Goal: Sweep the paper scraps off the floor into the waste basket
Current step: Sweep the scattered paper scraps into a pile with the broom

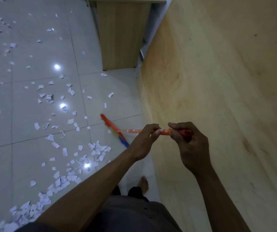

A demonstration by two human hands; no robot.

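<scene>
I hold a broom by its orange handle [164, 131] with both hands. My left hand [144, 141] grips the handle lower down; my right hand [188, 144] grips its red top end. The broom's red, yellow and blue head [116, 131] is blurred, low over the tiles beside the wooden panel. White paper scraps [64, 124] lie scattered over the glossy tiled floor [25, 72], with a denser heap [34, 208] at the lower left. No waste basket is in view.
A large light wooden panel [218, 81] fills the right side. A wooden cabinet or desk side [121, 34] stands at the top centre. My bare foot [143, 183] is on the tiles below my hands. Ceiling lights reflect off the floor.
</scene>
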